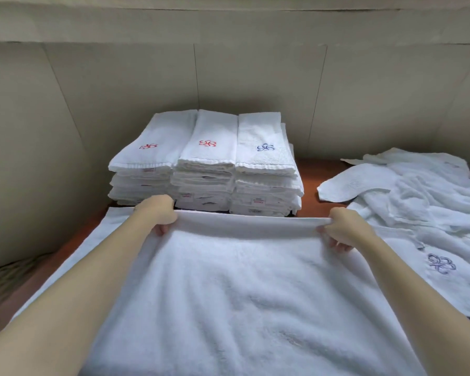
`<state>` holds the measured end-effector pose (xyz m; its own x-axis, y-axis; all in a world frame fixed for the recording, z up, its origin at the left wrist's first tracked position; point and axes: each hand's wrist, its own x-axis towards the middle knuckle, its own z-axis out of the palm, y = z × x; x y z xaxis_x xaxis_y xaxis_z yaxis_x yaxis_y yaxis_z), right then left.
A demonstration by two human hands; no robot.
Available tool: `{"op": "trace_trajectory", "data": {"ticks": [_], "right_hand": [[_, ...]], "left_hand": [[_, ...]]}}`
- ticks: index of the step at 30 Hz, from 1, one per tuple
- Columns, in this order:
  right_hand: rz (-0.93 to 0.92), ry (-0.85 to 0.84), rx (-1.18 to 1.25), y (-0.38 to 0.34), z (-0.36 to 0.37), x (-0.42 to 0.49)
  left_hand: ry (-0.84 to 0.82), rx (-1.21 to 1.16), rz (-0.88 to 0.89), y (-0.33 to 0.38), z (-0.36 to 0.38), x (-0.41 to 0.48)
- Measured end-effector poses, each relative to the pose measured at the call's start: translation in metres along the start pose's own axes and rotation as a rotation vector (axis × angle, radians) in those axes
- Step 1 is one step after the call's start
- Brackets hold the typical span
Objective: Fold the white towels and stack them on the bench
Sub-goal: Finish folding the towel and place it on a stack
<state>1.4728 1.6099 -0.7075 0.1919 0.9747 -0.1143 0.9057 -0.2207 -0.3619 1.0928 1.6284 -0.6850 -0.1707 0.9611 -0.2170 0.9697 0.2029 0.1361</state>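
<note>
Mid-fold: left hand [160,215] and right hand [342,229] each pinch the towel [242,280] far edge, just before the folded stacks [205,164]. Next, probably align edges evenly.

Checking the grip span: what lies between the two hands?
In the head view, only the towel's folded far edge, stretched taut from left hand to right hand.

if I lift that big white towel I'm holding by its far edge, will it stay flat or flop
Likely flop: the towel already bends softly between the left hand and right hand. Its thick pile suggests some weight, so the middle would probably sag. Slipping seems unlikely in that pinch.
</note>
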Motion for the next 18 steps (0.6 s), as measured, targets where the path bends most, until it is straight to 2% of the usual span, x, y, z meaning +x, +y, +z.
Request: {"op": "trace_trajectory", "data": {"ticks": [3,5,8,10,12,15,18], "right_hand": [[-0.030,0.341,0.048,-0.006,-0.006,-0.005],[-0.081,0.531,0.129,-0.011,-0.014,-0.010],[-0.176,0.600,0.277,-0.011,-0.021,-0.024],[-0.226,0.575,0.306,-0.004,-0.012,-0.038],[-0.203,0.513,0.300,0.007,0.007,-0.053],[-0.118,0.418,0.135,0.021,0.037,-0.078],[-0.096,0.412,-0.081,0.028,0.047,-0.093]], "left_hand": [[0.401,-0.111,-0.009,0.002,0.000,-0.005],[0.529,-0.214,0.010,0.003,-0.001,-0.008],[0.524,-0.287,-0.022,-0.004,0.001,-0.015],[0.491,-0.395,-0.045,-0.012,0.009,-0.023],[0.393,-0.540,-0.081,-0.020,0.025,-0.035],[0.259,-0.801,-0.145,-0.025,0.056,-0.059],[0.356,-0.944,-0.204,-0.026,0.075,-0.077]]}}
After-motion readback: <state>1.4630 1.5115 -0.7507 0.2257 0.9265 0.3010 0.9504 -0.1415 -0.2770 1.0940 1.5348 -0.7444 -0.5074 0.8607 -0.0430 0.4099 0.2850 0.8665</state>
